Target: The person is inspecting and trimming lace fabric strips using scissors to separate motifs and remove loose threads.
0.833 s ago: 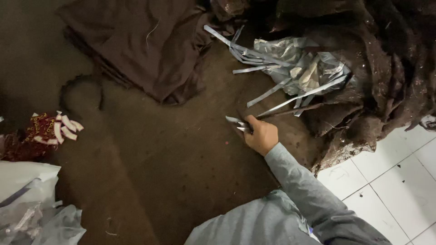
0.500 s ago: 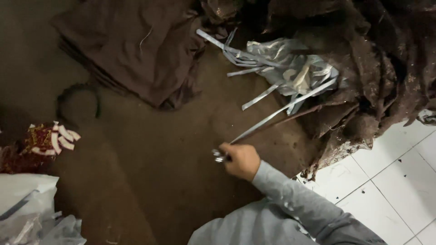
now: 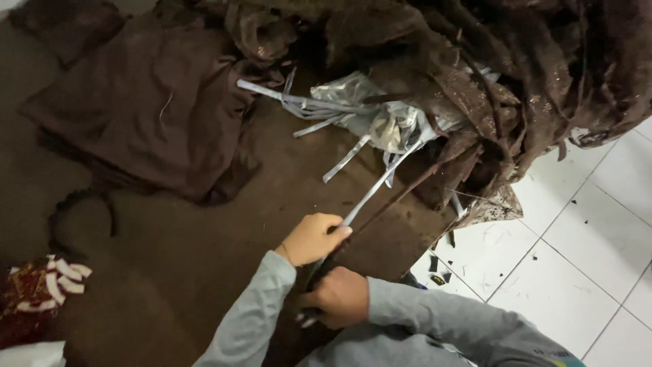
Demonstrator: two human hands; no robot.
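Since the earlier frames a second hand has joined: the left hand (image 3: 314,238) now pinches a silver strip (image 3: 370,197), while the right hand (image 3: 339,297), at 6 o'clock, closes its grip on scissors (image 3: 319,275). Keeping that strip taut toward 1 o'clock should help a clean cut. I count two hands, one pair of scissors and several loose strips on brown fabric (image 3: 149,109).

Dim, warm indoor light; the dark brown fabric (image 3: 156,109) swallows detail, white floor tiles (image 3: 584,258) read brightest, slight motion softness throughout.
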